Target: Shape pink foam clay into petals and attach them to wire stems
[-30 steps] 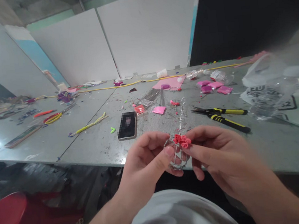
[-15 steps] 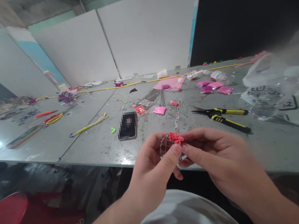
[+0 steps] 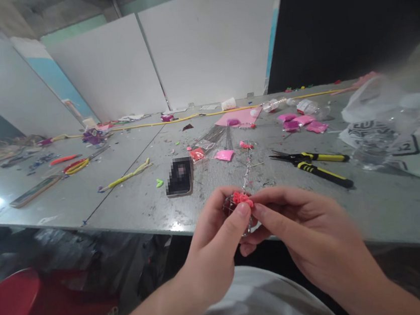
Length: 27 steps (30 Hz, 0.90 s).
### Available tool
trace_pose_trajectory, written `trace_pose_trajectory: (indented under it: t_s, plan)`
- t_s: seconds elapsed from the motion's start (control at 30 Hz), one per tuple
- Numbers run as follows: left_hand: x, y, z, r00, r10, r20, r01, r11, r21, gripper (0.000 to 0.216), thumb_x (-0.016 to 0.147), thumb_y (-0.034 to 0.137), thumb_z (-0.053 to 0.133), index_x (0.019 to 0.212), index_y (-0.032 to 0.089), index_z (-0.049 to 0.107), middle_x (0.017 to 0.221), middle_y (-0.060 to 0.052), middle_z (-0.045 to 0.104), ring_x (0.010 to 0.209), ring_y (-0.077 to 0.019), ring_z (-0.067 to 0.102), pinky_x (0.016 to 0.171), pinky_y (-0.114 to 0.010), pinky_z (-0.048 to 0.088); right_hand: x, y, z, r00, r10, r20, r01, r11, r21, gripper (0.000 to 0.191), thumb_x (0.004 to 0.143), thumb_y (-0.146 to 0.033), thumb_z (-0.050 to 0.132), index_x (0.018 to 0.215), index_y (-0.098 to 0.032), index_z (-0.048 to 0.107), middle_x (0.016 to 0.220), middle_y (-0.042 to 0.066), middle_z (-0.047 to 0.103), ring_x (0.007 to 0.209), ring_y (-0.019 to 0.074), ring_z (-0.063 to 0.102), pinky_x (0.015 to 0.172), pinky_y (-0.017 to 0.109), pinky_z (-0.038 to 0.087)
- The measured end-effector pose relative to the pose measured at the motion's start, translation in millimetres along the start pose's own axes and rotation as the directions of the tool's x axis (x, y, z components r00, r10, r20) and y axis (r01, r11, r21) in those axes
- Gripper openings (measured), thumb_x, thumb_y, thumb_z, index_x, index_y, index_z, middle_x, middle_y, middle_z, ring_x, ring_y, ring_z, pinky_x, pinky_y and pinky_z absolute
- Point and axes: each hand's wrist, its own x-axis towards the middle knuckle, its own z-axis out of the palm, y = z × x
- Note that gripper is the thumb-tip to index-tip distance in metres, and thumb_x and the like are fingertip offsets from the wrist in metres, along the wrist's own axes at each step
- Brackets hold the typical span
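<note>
Both my hands meet just in front of the table edge, pinched on a small wire mesh piece (image 3: 231, 206) with red beads (image 3: 242, 198) on top. My left hand (image 3: 215, 238) grips it with thumb and fingers from the left. My right hand (image 3: 302, 233) pinches it from the right. A thin beaded wire (image 3: 247, 166) rises from the piece toward the far side of the table. Most of the mesh is hidden by my fingers.
On the grey table (image 3: 123, 197) lie a phone (image 3: 179, 176), yellow-handled pliers (image 3: 315, 163), pink bead packets (image 3: 300, 121), a pink sheet (image 3: 239, 116), a yellow strip (image 3: 124, 176) and plastic bags (image 3: 387, 117) at right. A red chair (image 3: 10, 306) stands at lower left.
The wire piece has turned and sunk deeper between my fingers, so less mesh shows. My hands have closed tighter together and shifted slightly left and down.
</note>
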Motion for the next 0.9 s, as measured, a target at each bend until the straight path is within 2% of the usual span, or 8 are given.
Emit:
trace_pose_trajectory:
  t_s: [0.3,0.4,0.5,0.6,0.77,0.9]
  plan:
    - [-2,0,0,1.000,-0.009,0.007,0.009,1.000,-0.001,0.028,0.093,0.039,0.075,0.096,0.018,0.058,0.075,0.003,0.054,0.063,-0.0059,0.051,0.053,-0.015,0.037,-4,-4,7,1.000,0.011,-0.021,-0.010,1.000,0.008,0.024,0.078,-0.040,0.091,0.087,-0.022,0.078,0.070,0.001,0.075,0.061,0.0177,0.073,0.062,0.031,0.064]
    - [-3,1,-1,1.000,-0.010,-0.002,0.010,1.000,-0.015,0.033,0.091,0.045,0.077,0.099,0.018,0.060,0.077,0.002,0.056,0.065,-0.0072,0.054,0.055,-0.016,0.040,-3,-1,7,1.000,-0.003,-0.020,0.004,0.999,0.044,0.021,0.079,-0.038,0.090,0.086,-0.022,0.078,0.069,0.001,0.074,0.059,0.0170,0.071,0.060,0.030,0.063]
    - [-4,1,-3,0.999,-0.040,-0.035,0.038,0.998,-0.056,0.037,0.089,0.051,0.074,0.099,0.018,0.062,0.075,0.001,0.057,0.063,-0.0083,0.056,0.054,-0.017,0.040,-1,5,3,1.000,-0.018,-0.021,0.019,0.999,0.039,0.021,0.081,-0.038,0.089,0.089,-0.022,0.079,0.073,0.003,0.076,0.061,0.0173,0.072,0.061,0.030,0.064]
    - [-4,0,-4,0.992,-0.097,-0.086,0.090,0.993,-0.081,0.032,0.088,0.047,0.073,0.098,0.018,0.064,0.073,0.001,0.059,0.060,-0.0092,0.057,0.052,-0.016,0.039,0,9,-1,0.999,-0.019,-0.034,0.020,1.000,0.022,0.019,0.081,-0.035,0.089,0.090,-0.022,0.080,0.080,0.004,0.078,0.067,0.0170,0.074,0.064,0.028,0.065]
    - [-4,-3,-3,0.985,-0.079,-0.153,0.072,0.996,-0.050,0.026,0.092,0.043,0.069,0.102,0.019,0.069,0.078,-0.002,0.066,0.064,-0.0111,0.060,0.053,-0.017,0.041,-3,7,-1,0.999,-0.031,-0.044,0.031,1.000,-0.002,0.018,0.081,-0.038,0.089,0.089,-0.024,0.082,0.083,0.005,0.079,0.071,0.0192,0.075,0.066,0.031,0.066]
    - [-4,-5,-3,0.986,-0.082,-0.145,0.081,0.997,-0.014,0.030,0.093,0.042,0.067,0.109,0.017,0.074,0.084,-0.006,0.071,0.066,-0.0139,0.062,0.055,-0.021,0.045,-5,1,2,0.997,0.037,-0.063,-0.038,0.999,-0.017,0.020,0.081,-0.041,0.087,0.085,-0.023,0.081,0.083,0.006,0.078,0.072,0.0212,0.075,0.066,0.034,0.066]
